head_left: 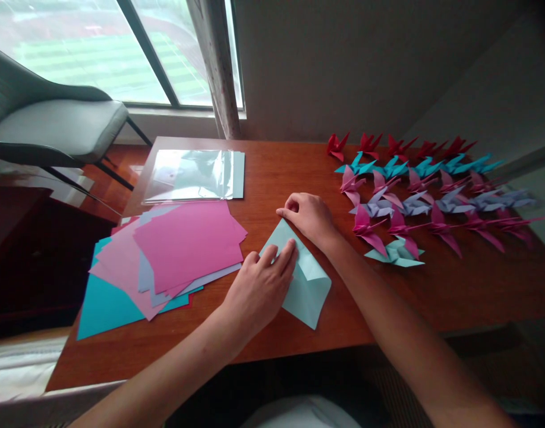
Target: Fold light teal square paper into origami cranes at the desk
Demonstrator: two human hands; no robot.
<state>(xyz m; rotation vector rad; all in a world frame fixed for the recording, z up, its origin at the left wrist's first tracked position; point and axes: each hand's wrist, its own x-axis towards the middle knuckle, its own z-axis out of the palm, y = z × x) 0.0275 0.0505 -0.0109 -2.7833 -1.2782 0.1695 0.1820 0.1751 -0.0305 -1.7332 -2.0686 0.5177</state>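
Observation:
A sheet of pale mint-green paper (305,300) lies on the table in front of me, one corner pointing away and its right side partly folded over with a loose, raised flap. My left hand (265,282) rests on the paper, its fingers stretched out and pressing on the surface. At the far corner is my right hand (310,219), thumb and forefinger curled together in a pinch. Whether the paper's tip is between those fingers is hidden. Right of my right forearm sits a folded mint-green paper crane (397,252).
Fanned sheets of pink paper (189,244) and turquoise paper (105,306) lie at left. Behind them is a clear plastic packet (189,173) of pale sheets. Rows of red cranes (370,144), turquoise cranes (394,167) and magenta cranes (401,226) fill the table's right side. A chair (58,128) stands by the window.

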